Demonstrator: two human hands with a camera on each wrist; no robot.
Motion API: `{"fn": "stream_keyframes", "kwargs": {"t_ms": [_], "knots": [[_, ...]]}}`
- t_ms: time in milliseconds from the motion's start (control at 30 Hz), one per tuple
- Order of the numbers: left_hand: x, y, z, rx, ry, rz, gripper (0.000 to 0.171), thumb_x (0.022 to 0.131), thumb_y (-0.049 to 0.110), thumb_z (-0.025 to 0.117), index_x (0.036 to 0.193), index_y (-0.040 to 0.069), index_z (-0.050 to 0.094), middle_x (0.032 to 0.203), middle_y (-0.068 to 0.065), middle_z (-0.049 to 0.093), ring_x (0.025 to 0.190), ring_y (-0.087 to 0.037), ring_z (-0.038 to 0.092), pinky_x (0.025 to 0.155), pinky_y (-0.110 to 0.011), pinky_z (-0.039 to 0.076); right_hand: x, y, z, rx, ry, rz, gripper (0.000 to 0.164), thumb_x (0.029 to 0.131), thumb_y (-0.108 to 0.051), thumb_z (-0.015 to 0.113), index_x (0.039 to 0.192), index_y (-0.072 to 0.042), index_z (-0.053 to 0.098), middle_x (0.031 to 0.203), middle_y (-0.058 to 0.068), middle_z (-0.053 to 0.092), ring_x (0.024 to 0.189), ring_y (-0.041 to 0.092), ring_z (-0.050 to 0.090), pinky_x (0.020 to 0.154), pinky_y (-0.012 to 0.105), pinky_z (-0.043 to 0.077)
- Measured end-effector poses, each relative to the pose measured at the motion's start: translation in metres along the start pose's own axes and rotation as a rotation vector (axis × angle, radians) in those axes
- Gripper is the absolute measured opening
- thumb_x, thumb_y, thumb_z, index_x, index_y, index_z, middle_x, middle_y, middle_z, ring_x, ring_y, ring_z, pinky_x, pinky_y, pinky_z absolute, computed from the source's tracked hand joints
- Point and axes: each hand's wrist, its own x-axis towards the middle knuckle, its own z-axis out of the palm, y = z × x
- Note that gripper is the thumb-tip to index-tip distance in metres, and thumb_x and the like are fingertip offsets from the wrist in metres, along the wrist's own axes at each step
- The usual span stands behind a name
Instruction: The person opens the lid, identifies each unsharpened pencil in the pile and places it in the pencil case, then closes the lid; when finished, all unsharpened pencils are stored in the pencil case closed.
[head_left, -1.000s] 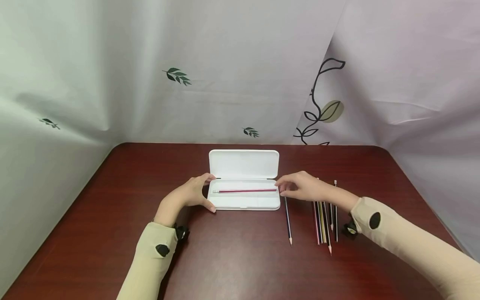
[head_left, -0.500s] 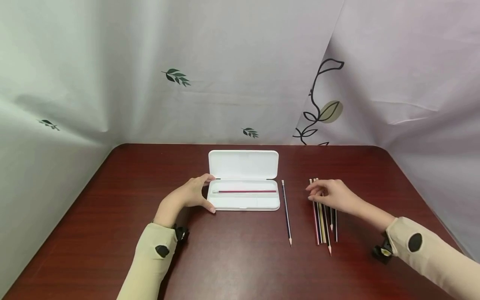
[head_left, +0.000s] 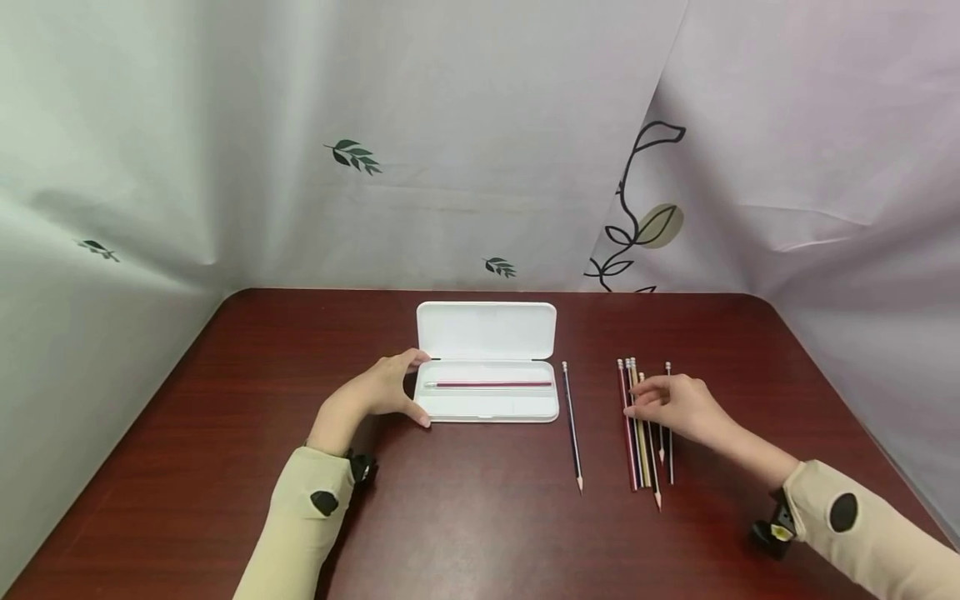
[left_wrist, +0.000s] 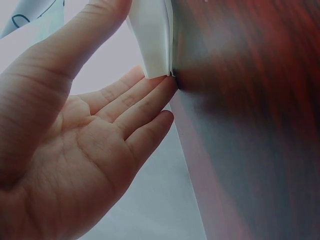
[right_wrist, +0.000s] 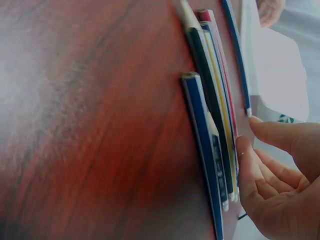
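Note:
A white pencil case (head_left: 457, 407) lies open with its lid (head_left: 486, 332) raised at the back; a red-striped pencil (head_left: 487, 384) rests inside. My left hand (head_left: 378, 387) grips the case's left end, thumb at the front corner and fingers at the back. In the left wrist view, fingertips (left_wrist: 167, 85) touch the white end. My right hand (head_left: 682, 408) hovers at a row of several pencils (head_left: 640, 454), partly covering them. In the right wrist view, its thumb (right_wrist: 270, 134) and index finger (right_wrist: 245, 155) are slightly apart with nothing between them, close beside the row.
A single dark blue pencil (head_left: 573, 433) lies between the case and the row, tip toward me. Another dark pencil (head_left: 671, 458) is at the row's right side. Everything lies on a reddish-brown table (head_left: 465, 517), with a pale patterned cloth (head_left: 450, 167) hanging behind.
My right hand has left the single pencil beside the case and moved right to the row, then lowered slightly there. My left hand and the case stay in place.

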Motion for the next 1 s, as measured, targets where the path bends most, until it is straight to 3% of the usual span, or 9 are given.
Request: {"fn": "stream_keyframes", "kwargs": {"t_ms": [400, 567, 667, 900, 1000], "knots": [[0.000, 0.000, 0.000, 0.003, -0.005, -0.005, 0.093, 0.054, 0.027, 0.091, 0.129, 0.001, 0.043, 0.132, -0.023, 0.051, 0.125, -0.031, 0.047, 0.102, -0.046, 0.036, 0.009, -0.011, 0.014, -0.066, 0.043, -0.029, 0.039, 0.073, -0.025, 0.079, 0.099, 0.002, 0.066, 0.063, -0.007, 0.064, 0.056, 0.007, 0.055, 0.052, 0.024, 0.042], [0.000, 0.000, -0.001, 0.003, -0.006, 0.001, 0.093, 0.054, 0.027, 0.091, 0.129, 0.001, 0.043, 0.132, -0.022, 0.051, 0.125, -0.031, 0.047, 0.103, -0.045, 0.036, 0.015, -0.016, 0.019, -0.088, 0.030, -0.042, 0.036, 0.071, -0.023, 0.080, 0.090, 0.002, 0.063, 0.056, -0.008, 0.061, 0.049, 0.006, 0.054, 0.050, 0.025, 0.042], [-0.001, 0.001, -0.002, 0.002, -0.008, 0.004, 0.093, 0.055, 0.027, 0.091, 0.129, 0.000, 0.042, 0.132, -0.022, 0.051, 0.125, -0.031, 0.047, 0.103, -0.046, 0.036, 0.020, -0.019, 0.019, -0.056, -0.036, 0.001, 0.031, 0.071, -0.024, 0.080, 0.082, -0.001, 0.062, 0.053, -0.005, 0.060, 0.047, 0.007, 0.058, 0.049, 0.026, 0.045], [0.000, 0.000, -0.001, 0.002, -0.009, -0.001, 0.093, 0.054, 0.027, 0.091, 0.129, 0.001, 0.042, 0.133, -0.022, 0.051, 0.125, -0.031, 0.047, 0.103, -0.045, 0.035, 0.031, -0.021, 0.013, 0.126, -0.278, 0.226, 0.020, 0.078, -0.019, 0.074, 0.071, -0.002, 0.066, 0.054, 0.002, 0.064, 0.050, 0.011, 0.063, 0.052, 0.026, 0.054], [0.000, 0.000, 0.000, -0.001, -0.012, -0.016, 0.093, 0.054, 0.026, 0.091, 0.130, 0.002, 0.042, 0.133, -0.022, 0.050, 0.126, -0.030, 0.046, 0.104, -0.045, 0.035, 0.033, -0.021, 0.011, 0.161, -0.324, 0.233, 0.017, 0.081, -0.015, 0.070, 0.072, 0.000, 0.067, 0.055, 0.004, 0.065, 0.051, 0.012, 0.064, 0.053, 0.026, 0.055]]}}
